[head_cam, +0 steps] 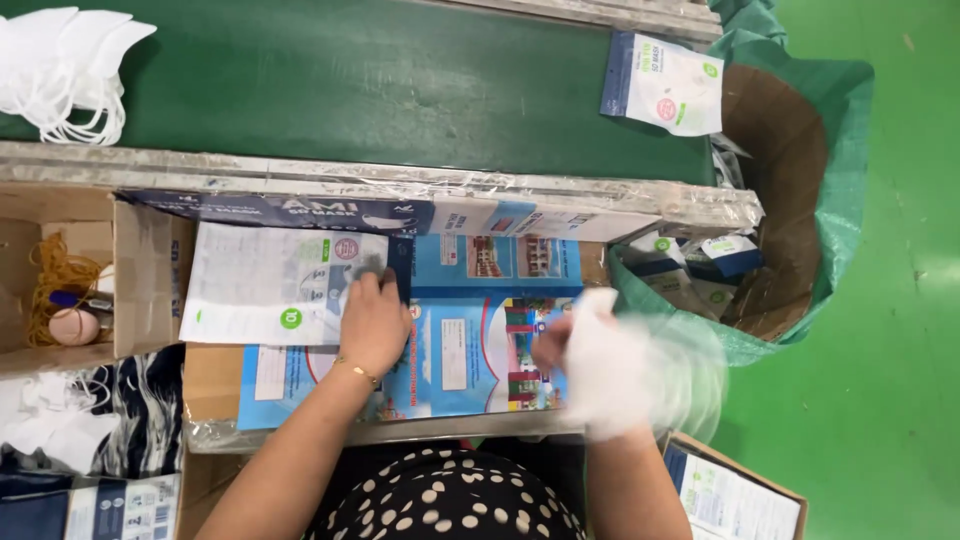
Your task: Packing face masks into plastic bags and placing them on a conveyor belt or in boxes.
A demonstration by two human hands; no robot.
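**Bagging masks at the belt: one hand pins the pouch, the other is a blur**

Looking down from the head camera, the left hand (373, 325) lies flat on a stack of white printed pouches (270, 285), fingers pressed down at the stack's right edge, near the dark corner of the top pouch. No pinch that I can see, just a palm-and-fingers hold-down. Under that hand lies a blue illustrated sheet (480, 340) covering the work surface.

Over to the other side, the right hand (575, 350) grips a bunch of white masks (640, 375), but the whole lot is smeared by motion; the fingers look closed around the masks, though I cannot tell how firmly. The masks sit just beside the left hand's pouch, not yet touching it.

Beyond both hands runs the green conveyor belt (380, 90), carrying a filled pouch (665, 85) far off the right hand's side and a pile of loose masks (65, 65) at the far left corner. A green-lined cardboard box (800, 180) of packed pouches stands past the right hand.

Risks, as I judge it: moving this quickly, a mask could slip from the bunch, and the top pouch could skid if the flat hand eases off.
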